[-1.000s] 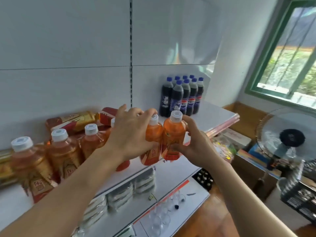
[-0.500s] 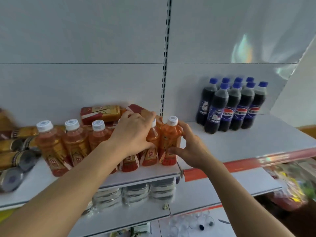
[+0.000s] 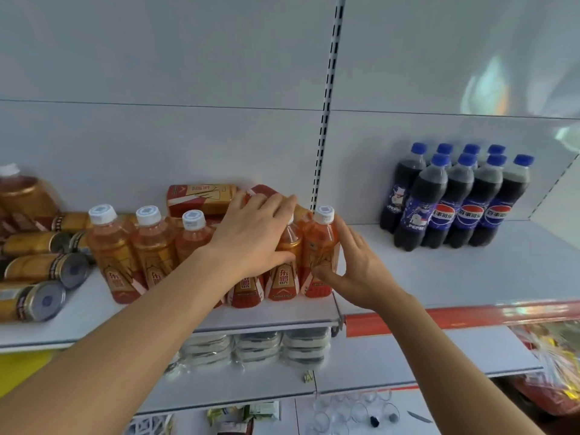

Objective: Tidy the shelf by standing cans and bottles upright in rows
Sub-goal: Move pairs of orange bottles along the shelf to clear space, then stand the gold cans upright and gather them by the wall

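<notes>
At the far left of the shelf [image 3: 470,277] several gold cans [image 3: 47,268] lie on their sides, ends toward the camera, and they appear not yet dealt with. To their right three orange bottles [image 3: 150,246] stand upright in a near row, white caps up. Behind them more orange bottles [image 3: 201,199] lie flat against the back wall. Next comes the left hand [image 3: 251,233], its fingers spread over the tops and its thumb against the side of a middle bottle [image 3: 287,265], apparently pressing a small cluster together. The end bottle [image 3: 320,255] stands upright and touches its neighbour; the right hand [image 3: 361,268] cups its right side, fingers loosely bent and thumb at the label, steadying more than gripping. Well to the right, the dark cola bottles [image 3: 455,202] stand in tidy rows. The step in hand looks like squaring up the orange row near the front edge. Next, both hands probably need to let go gently so nothing tips, then reach back for the flat bottles or left for the cans.
</notes>
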